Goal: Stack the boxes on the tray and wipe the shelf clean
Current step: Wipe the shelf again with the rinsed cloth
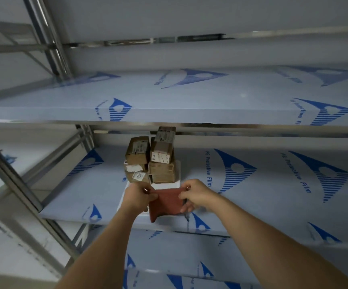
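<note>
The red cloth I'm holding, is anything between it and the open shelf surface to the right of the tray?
Nothing visible blocks it. The red cloth, held by the left hand and right hand, hangs at the shelf front. The stacked boxes sit on the white tray, behind the cloth.

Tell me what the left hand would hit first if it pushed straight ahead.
Likely the stacked boxes on the white tray, just beyond the left hand gripping the red cloth; depth is uncertain.

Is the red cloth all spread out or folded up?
Folded. Both hands, left and right, pinch the red cloth's top corners; it hangs as a small thick square with a doubled bottom edge.
</note>
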